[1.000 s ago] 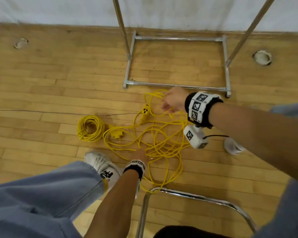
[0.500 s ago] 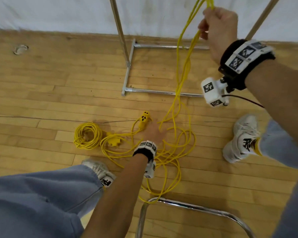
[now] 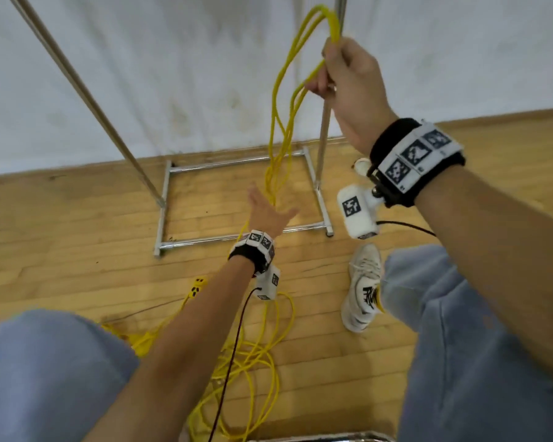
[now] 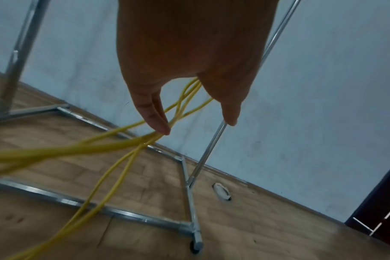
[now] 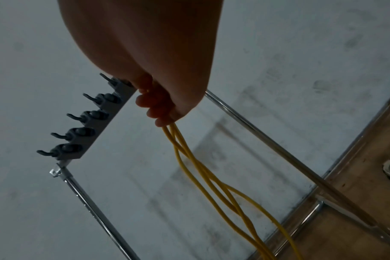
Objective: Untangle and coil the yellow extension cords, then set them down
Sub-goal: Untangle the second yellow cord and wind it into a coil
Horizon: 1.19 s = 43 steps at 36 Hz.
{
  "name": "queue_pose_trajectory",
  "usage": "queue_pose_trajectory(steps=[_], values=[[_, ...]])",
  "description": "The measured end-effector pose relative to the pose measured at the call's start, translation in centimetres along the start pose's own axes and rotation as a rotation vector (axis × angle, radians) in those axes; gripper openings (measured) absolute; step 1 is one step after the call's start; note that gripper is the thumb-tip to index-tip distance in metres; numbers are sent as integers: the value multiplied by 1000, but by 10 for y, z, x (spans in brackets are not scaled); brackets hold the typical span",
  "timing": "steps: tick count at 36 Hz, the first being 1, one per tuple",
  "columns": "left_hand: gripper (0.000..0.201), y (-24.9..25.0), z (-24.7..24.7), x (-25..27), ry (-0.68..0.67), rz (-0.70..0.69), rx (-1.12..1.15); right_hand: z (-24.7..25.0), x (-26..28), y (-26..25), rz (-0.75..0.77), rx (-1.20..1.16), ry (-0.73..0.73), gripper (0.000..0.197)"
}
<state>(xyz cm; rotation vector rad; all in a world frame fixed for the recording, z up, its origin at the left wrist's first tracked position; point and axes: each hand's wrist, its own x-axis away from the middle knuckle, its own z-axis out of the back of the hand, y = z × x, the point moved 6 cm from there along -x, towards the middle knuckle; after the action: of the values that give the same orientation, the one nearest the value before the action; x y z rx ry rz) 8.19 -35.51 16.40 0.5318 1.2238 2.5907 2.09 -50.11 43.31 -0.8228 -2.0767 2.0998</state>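
Note:
My right hand (image 3: 344, 71) is raised high in front of the wall and grips a bunch of loops of the yellow extension cord (image 3: 281, 129). Several strands hang from it down to a loose tangle (image 3: 253, 362) on the wooden floor between my legs. A yellow outlet end (image 3: 197, 287) lies left of the tangle. My left hand (image 3: 268, 213) reaches forward lower down, fingers straight, with the hanging strands (image 4: 122, 146) running between fingers and thumb (image 4: 189, 73). In the right wrist view the curled fingers (image 5: 158, 109) close round the cord (image 5: 200, 172).
A metal rack base (image 3: 240, 236) lies on the floor ahead, with slanted uprights (image 3: 87, 90) and a hook rail (image 5: 89, 126) above. My shoe (image 3: 363, 288) stands right of the tangle. A chrome chair frame (image 3: 316, 438) is at the bottom edge. A round floor socket (image 4: 222, 191) sits near the wall.
My right hand has lifted the cord loops from the floor to high up by the wall. My left hand has risen from the tangle to the hanging strands.

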Motion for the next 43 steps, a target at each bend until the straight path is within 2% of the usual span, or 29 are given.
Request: queue_pose_trajectory(steps=[3, 5, 6, 8, 9, 10, 12, 13, 15, 16, 18, 20, 21, 25, 27, 28, 29, 32, 33, 34, 36, 38, 40, 43], values=[[136, 34, 7, -17, 2, 2, 39, 8, 17, -1, -25, -21, -19, 18], [127, 50, 14, -28, 47, 41, 77, 13, 29, 0, -22, -36, -43, 18], [106, 59, 14, -32, 29, 28, 48, 17, 34, 1, -18, -43, -51, 18], [44, 74, 8, -36, -114, -25, -7, 27, 43, 3, -10, -92, -52, 17], [43, 79, 7, -37, -168, -41, -18, 32, 46, 3, -11, -140, -31, 15], [52, 82, 9, -38, -190, -24, -19, 38, 48, 3, -16, -206, -1, 13], [53, 92, 24, -40, -112, 15, 85, 49, 53, 7, -65, -323, 76, 11], [52, 101, 37, -41, -35, 3, 120, 54, 55, 12, -125, -321, 121, 19], [50, 127, 67, -38, 86, -37, 147, 61, 62, 31, -316, -143, 188, 44], [49, 144, 82, -35, 123, -70, 147, 61, 67, 41, -415, 9, 167, 53], [46, 181, 106, -27, 154, -128, 152, 50, 80, 63, -595, 281, -31, 59], [43, 221, 120, -12, 124, -183, 148, 33, 97, 83, -738, 412, -249, 72], [43, 241, 123, -2, 94, -219, 142, 26, 104, 91, -772, 446, -306, 83], [43, 306, 128, 41, 13, -375, 152, 2, 111, 100, -717, 664, -395, 118], [44, 330, 128, 62, -6, -476, 172, -11, 113, 106, -701, 589, -411, 126], [44, 340, 127, 72, -19, -530, 186, -17, 114, 109, -692, 495, -391, 123], [41, 348, 127, 79, -33, -578, 198, -21, 113, 110, -672, 391, -338, 111], [25, 360, 126, 87, -46, -679, 197, -24, 100, 108, -572, 193, -136, 43], [20, 360, 125, 86, -67, -699, 187, -25, 96, 104, -559, 163, -100, 35], [23, 359, 124, 86, -98, -710, 181, -25, 92, 99, -553, 143, -76, 35], [44, 348, 123, 81, -147, -689, 149, -23, 85, 85, -528, 115, -28, 37], [64, 327, 128, 73, -121, -642, 71, -17, 75, 71, -484, 74, 41, 41], [65, 294, 135, 62, -22, -575, -44, -9, 63, 62, -448, 14, 115, 42], [52, 222, 138, 50, 77, -431, -209, -1, 45, 47, -373, -81, 193, 43]])
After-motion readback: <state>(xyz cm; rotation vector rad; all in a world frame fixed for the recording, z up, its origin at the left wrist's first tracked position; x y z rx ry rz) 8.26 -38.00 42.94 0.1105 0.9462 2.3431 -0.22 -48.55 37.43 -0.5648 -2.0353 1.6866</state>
